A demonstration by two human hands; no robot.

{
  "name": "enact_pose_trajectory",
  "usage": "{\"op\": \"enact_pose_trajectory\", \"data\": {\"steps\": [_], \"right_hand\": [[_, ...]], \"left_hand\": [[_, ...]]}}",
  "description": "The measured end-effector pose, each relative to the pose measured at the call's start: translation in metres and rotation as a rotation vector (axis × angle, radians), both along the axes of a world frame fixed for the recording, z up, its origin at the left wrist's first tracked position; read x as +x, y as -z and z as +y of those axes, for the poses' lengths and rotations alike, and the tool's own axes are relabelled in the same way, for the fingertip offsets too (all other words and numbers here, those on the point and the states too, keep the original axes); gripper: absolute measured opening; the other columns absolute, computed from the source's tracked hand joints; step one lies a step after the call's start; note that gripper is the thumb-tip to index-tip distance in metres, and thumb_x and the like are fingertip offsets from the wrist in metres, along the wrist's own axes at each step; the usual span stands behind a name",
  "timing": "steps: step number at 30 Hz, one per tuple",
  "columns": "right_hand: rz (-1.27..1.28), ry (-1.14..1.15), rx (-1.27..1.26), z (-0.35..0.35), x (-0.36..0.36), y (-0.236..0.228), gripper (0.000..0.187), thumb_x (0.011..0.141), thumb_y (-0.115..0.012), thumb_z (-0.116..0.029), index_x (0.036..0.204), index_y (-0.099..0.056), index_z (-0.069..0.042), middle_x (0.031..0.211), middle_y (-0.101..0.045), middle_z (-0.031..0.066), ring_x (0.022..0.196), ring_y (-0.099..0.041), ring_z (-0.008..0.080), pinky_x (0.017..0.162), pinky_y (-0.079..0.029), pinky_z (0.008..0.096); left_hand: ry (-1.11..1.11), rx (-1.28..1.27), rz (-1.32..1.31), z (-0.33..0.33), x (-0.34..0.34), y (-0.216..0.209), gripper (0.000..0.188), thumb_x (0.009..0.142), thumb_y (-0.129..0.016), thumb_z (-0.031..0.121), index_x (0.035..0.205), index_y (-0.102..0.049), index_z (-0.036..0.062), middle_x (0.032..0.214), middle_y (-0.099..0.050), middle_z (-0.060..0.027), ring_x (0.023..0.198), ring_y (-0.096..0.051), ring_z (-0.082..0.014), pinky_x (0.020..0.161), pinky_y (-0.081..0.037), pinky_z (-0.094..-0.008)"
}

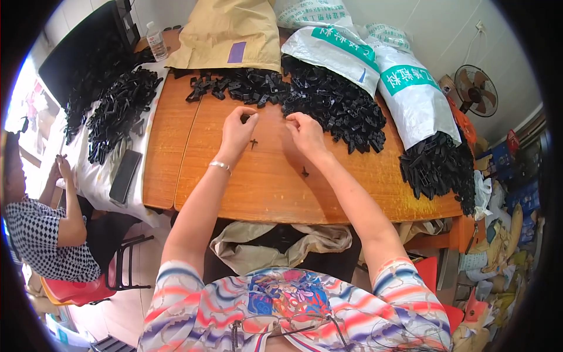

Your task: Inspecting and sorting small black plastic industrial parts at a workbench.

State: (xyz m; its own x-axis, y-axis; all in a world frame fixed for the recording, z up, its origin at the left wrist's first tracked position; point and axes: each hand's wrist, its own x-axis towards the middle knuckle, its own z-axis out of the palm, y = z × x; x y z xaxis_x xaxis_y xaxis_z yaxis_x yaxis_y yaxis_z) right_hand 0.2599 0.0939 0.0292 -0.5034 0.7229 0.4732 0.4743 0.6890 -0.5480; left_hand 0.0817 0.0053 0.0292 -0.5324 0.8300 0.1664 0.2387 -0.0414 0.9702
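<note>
L hand (239,132), R hand (306,136) over table (234,190), nr blk pcs (334,105); both grips: can't tell.

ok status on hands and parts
Left hand, right hand: fingers curled, any grip unclear. Two small dark pieces loose on table. Black parts heaped beyond hands.
</note>
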Motion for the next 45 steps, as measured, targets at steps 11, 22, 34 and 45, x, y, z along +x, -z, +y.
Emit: {"op": "enact_pose_trajectory", "data": {"steps": [11,22,34,45], "right_hand": [[-0.358,0.309,-0.116,0.033,-0.045,0.011,0.031,0.081,-0.07,-0.026,0.105,-0.059,-0.009,0.1,-0.066,0.0156,0.094,-0.064,0.0362,0.081,-0.052,0.0452],[-0.065,0.092,-0.202,0.004,-0.004,0.022,0.032,0.076,-0.074,-0.012,0.104,-0.061,-0.005,0.093,-0.07,0.0136,0.087,-0.067,0.0302,0.077,-0.051,0.0403],[-0.318,0.055,-0.263,-0.047,0.005,-0.009,0.031,0.08,-0.072,-0.017,0.107,-0.063,-0.006,0.094,-0.067,0.0147,0.088,-0.065,0.0344,0.078,-0.051,0.0414],[-0.29,-0.179,0.194,-0.024,0.014,0.015,0.017,0.081,-0.06,-0.004,0.097,-0.066,-0.006,0.098,-0.06,0.0159,0.085,-0.062,0.0384,0.075,-0.051,0.0442]], "left_hand": [[-0.19,-0.271,0.761,0.076,-0.008,0.017,0.027,0.081,-0.072,0.028,0.098,-0.062,0.0096,0.099,-0.064,-0.0107,0.093,-0.063,-0.0312,0.079,-0.05,-0.0409],[-0.084,-0.401,0.738,0.018,-0.013,0.0,0.02,0.08,-0.072,0.026,0.08,-0.064,0.0078,0.095,-0.064,-0.0112,0.09,-0.062,-0.0316,0.076,-0.049,-0.0412],[-0.018,-0.391,0.661,-0.024,-0.008,-0.01,0.028,0.077,-0.075,0.024,0.098,-0.066,0.0081,0.095,-0.067,-0.0127,0.092,-0.065,-0.0323,0.079,-0.051,-0.0417],[-0.036,-0.301,0.644,-0.021,-0.001,-0.003,0.027,0.078,-0.073,0.022,0.099,-0.065,0.0059,0.101,-0.066,-0.0137,0.095,-0.063,-0.0317,0.08,-0.05,-0.0416]]}}
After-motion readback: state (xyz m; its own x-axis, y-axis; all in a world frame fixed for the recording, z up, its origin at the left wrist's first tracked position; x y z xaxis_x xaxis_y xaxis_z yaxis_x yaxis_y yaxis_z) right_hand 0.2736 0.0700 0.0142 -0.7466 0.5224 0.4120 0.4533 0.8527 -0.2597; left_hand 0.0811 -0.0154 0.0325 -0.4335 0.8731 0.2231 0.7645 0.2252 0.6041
